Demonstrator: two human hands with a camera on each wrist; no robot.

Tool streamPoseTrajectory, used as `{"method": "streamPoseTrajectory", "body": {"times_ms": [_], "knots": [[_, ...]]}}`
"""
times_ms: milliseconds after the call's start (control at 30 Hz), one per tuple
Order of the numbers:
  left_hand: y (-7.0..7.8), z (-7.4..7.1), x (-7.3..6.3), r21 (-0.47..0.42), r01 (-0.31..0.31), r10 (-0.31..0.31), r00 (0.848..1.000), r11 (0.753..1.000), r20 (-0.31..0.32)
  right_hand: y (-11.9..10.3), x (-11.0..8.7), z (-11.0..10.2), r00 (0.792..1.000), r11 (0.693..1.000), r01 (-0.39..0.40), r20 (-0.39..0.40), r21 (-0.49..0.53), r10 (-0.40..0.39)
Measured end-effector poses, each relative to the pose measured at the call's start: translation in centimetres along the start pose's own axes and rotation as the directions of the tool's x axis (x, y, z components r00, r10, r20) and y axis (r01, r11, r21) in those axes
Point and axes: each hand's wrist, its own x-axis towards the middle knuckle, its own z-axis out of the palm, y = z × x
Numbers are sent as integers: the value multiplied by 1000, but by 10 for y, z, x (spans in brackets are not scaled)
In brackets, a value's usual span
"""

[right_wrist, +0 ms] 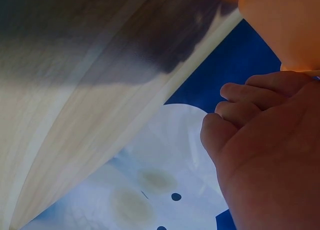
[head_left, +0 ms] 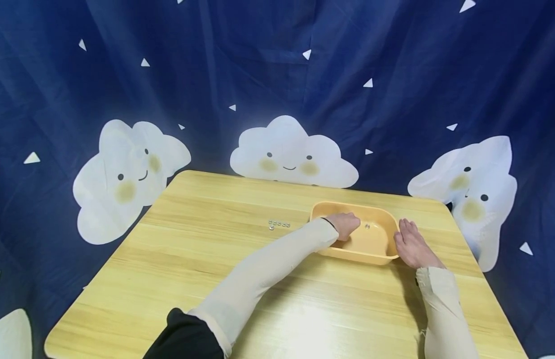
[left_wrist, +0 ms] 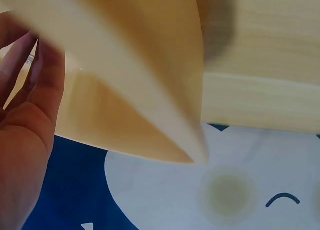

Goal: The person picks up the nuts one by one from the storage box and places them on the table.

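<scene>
A yellow-orange plastic basin (head_left: 358, 257) stands on the wooden table. My left hand (head_left: 344, 225) reaches down inside it with bent fingers. A small clear bead-like piece (head_left: 367, 226) lies on the basin floor just right of that hand. In the left wrist view, the basin's blurred rim (left_wrist: 145, 100) partly covers the left hand (left_wrist: 30, 105), and its fingertips are hidden. A small shiny spot (left_wrist: 30, 59) shows between the fingers; whether they pinch it is unclear. Against the basin's right outer wall rests my right hand (head_left: 414, 244), fingers extended; the right wrist view shows its palm (right_wrist: 270, 150).
Several small clear pieces (head_left: 279, 224) lie on the table left of the basin, most in a short row. Behind the table (head_left: 178, 249) hangs a dark blue curtain (head_left: 268, 60) with white clouds. The table's right edge runs beyond the right hand.
</scene>
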Motion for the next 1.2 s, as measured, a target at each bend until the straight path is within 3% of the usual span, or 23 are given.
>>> {"method": "streamPoseTrajectory", "body": {"times_ms": [433,800,1000,1200], "knots": [[2,1,3,-56,22,-25,999,998,-47,1,0,-2,1000,1000,10,-2,-6,-10],[2,5,0,-61,-17,12,996,998,-90,1,0,0,1000,1000,0,4,-5,0],[3,6,-2,-54,-8,2,994,999,-111,1,0,0,1000,1000,-5,9,5,5],[2,7,-1,-102,16,-27,994,995,-110,0,0,0,1000,1000,3,1,5,-3]]}}
